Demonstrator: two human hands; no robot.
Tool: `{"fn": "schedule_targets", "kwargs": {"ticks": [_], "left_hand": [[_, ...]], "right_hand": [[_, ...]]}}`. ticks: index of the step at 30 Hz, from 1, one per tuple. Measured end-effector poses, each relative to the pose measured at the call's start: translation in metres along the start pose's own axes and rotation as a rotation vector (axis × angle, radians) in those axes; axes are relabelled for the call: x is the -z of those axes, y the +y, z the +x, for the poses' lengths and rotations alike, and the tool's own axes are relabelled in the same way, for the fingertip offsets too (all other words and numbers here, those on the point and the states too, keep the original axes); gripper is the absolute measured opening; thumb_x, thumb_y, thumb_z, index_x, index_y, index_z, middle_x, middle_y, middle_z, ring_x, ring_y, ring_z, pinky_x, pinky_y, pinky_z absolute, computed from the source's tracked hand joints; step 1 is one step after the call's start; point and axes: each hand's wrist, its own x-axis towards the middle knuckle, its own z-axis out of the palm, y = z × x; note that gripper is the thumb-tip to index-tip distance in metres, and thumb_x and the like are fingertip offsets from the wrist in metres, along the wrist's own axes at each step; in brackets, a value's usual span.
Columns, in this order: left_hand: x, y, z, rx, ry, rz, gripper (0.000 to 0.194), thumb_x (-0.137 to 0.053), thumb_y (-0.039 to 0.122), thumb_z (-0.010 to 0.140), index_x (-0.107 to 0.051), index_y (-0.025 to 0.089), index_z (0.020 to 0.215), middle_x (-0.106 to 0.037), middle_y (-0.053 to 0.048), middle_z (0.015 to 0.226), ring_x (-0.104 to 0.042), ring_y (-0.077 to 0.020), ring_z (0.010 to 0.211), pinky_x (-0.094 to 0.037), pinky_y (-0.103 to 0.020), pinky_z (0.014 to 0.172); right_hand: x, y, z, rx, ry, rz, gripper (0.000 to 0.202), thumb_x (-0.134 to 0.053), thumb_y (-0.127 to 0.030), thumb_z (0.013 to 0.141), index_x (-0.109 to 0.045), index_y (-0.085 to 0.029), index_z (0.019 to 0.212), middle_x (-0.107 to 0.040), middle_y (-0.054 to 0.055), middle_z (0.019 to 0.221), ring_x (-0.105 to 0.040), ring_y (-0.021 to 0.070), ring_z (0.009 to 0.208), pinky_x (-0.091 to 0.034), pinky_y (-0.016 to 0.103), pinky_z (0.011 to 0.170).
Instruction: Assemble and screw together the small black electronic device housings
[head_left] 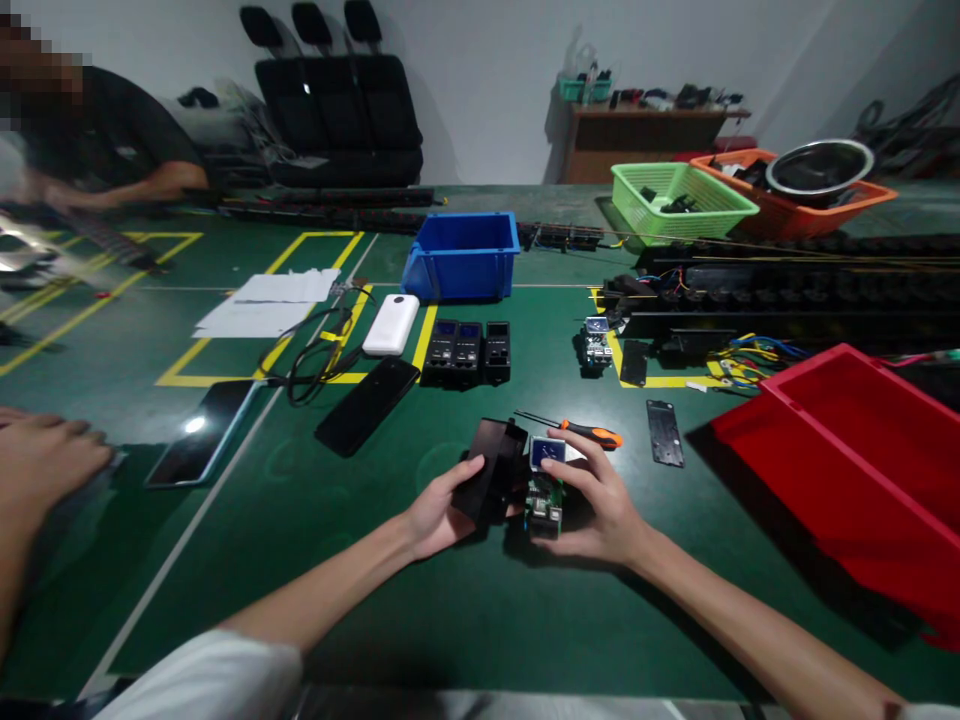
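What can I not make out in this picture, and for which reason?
All in the head view:
Left hand, some fingers: hidden behind the black case.
Board, back: turned away from the camera.
Blue bin, floor: hidden by its front wall.
Red bin, right part: cut off by the right edge.
Paper, any writing: too small.

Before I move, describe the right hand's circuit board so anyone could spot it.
Over the near half of the green table, the right hand holds the circuit board. Its small screen and exposed green circuitry set it apart from the plain black casing in the left hand.
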Motion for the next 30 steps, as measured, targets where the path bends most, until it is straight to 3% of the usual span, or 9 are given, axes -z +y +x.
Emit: {"fn": "schedule_targets", "kwargs": {"ticks": [30], "left_hand": [[0.0006,-0.0041,-0.0025,-0.038,-0.007,0.062,0.031,-0.055,0.028,0.091,-0.069,0.008,0.111,-0.074,-0.016,0.107,-0.071,-0.0241,0.098,-0.047,-0.042,0.102]], "right_hand": [[0.001,-0.004,-0.0015,0.005,0.001,-0.052,0.09,-0.084,-0.04,0.063,-0.042,-0.028,0.141,-0.037,0.016,0.147,-0.044,0.0382,0.133,-0.058,0.046,0.085]]}}
